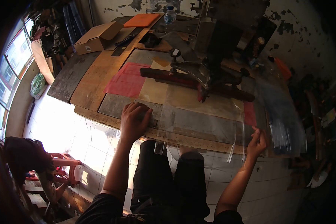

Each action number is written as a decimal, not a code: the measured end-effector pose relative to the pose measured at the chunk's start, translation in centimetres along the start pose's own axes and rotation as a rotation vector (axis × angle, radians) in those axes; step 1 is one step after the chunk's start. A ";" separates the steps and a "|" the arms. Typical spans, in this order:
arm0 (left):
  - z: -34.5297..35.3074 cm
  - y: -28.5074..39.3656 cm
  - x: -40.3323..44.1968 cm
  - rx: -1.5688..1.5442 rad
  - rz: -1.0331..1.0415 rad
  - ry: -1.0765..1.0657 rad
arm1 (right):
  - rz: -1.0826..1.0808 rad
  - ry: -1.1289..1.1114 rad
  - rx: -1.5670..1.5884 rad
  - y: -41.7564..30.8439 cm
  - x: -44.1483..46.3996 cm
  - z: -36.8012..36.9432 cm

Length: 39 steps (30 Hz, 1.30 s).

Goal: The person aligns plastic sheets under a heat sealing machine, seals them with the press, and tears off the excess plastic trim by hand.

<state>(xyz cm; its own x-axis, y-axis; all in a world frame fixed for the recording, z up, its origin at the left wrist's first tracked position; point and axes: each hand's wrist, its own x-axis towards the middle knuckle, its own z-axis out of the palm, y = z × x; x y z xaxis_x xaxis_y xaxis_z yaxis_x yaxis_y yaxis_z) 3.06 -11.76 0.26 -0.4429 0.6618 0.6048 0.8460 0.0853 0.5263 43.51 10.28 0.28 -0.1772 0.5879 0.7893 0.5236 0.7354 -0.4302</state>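
Note:
My left hand [135, 118] rests at the front edge of the worktable, its fingers curled closed; whatever lies under them is hidden. A small dark block [154, 122] shows beside its thumb. With thumb and fingers pinched, my right hand [257, 142] holds the right side of a clear plastic sheet [201, 128]. The sheet spreads over the front of the table and hangs past its edge above my knees. Beneath the dark press bar [164, 75] lie red material [124, 79] and a yellowish sheet [153, 90]. More red material [249, 113] shows near my right hand.
A heavy press [212, 44] stands over the table. Stacked clear plastic [283, 119] hangs at the right. At the back left are a cardboard box [98, 37], an orange folder [141, 20] and a water bottle [170, 15]. A red stool [65, 166] stands on the floor.

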 end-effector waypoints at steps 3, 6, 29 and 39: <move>0.0 -0.1 0.0 0.000 0.004 0.000 | 0.013 -0.003 0.003 0.0 0.0 0.0; 0.1 -0.2 0.0 0.003 0.012 0.001 | 0.022 -0.004 0.009 0.0 -0.1 0.1; 0.1 -0.4 -0.1 0.024 0.039 0.014 | -0.113 0.043 -0.098 -0.1 -0.3 0.0; 0.0 -0.2 -0.1 0.016 0.046 0.020 | -0.129 0.040 -0.068 -0.1 -0.2 -0.1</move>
<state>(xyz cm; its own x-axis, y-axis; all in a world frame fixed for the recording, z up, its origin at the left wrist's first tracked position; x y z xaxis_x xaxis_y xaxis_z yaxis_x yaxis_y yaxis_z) 2.89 -11.85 0.10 -0.4091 0.6504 0.6400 0.8702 0.0669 0.4882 43.54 10.05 0.23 -0.2142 0.4748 0.8537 0.5539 0.7789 -0.2942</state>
